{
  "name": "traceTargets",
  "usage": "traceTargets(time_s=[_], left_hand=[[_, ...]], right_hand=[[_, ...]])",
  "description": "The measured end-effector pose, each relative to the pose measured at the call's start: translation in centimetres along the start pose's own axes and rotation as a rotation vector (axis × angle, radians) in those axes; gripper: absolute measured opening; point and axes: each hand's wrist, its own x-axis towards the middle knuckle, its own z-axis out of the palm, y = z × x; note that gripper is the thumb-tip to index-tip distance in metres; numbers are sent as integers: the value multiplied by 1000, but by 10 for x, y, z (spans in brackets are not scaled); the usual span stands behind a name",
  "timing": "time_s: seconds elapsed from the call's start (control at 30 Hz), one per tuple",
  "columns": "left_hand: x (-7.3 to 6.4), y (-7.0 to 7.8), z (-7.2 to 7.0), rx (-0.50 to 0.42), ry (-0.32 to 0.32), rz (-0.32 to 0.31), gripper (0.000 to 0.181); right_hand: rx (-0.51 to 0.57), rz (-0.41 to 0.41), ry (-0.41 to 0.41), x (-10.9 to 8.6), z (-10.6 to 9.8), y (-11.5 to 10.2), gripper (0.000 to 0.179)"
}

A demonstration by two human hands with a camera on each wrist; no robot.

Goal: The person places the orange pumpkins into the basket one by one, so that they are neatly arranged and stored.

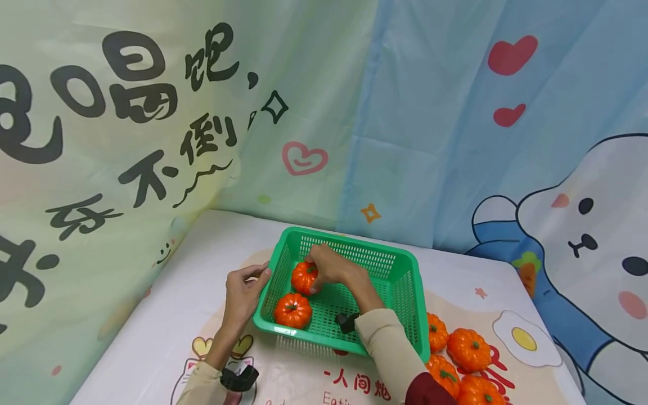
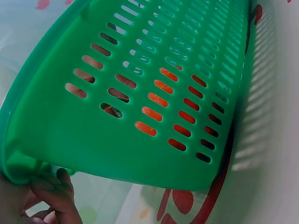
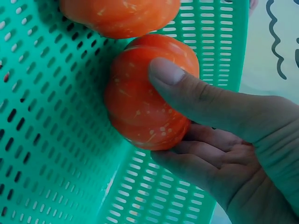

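A green plastic basket (image 1: 344,336) with slotted walls sits on the table. My right hand (image 1: 330,267) reaches inside it and grips a small orange pumpkin (image 3: 149,100), thumb on one side and fingers around the other. A second pumpkin (image 1: 293,310) lies close beside that one, on the basket floor at the left. On the basket's left side, my left hand (image 1: 245,292) pinches the rim between thumb and fingers. The left wrist view shows its curled fingers (image 2: 58,193) at the rim's corner, with orange visible through the slots.
Several more orange pumpkins (image 1: 468,350) lie on the table to the right of the basket, close to its corner. A printed cloth (image 1: 526,337) covers the table. Behind the table hangs a printed curtain (image 1: 405,140).
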Motion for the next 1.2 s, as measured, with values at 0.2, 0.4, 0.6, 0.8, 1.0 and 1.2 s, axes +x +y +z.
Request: traceTargets(time_s=[0.2, 0.4, 0.6, 0.8, 1.0, 1.2], left_hand=[[-1, 0, 0, 3, 3, -8, 22], [-2, -1, 0, -10, 1, -2, 21], [-1, -2, 0, -13, 5, 0, 21], [0, 0, 1, -4, 7, 1, 20], [0, 0, 2, -1, 6, -9, 21], [2, 0, 1, 4, 10, -13, 21]], right_hand=[[-7, -36, 44, 11, 16, 21, 41], [17, -47, 57, 10, 13, 12, 38], [-40, -92, 73, 24, 29, 37, 41], [-56, -56, 92, 20, 27, 31, 58], [-35, -30, 55, 22, 27, 34, 47], [-45, -42, 69, 16, 22, 32, 56]])
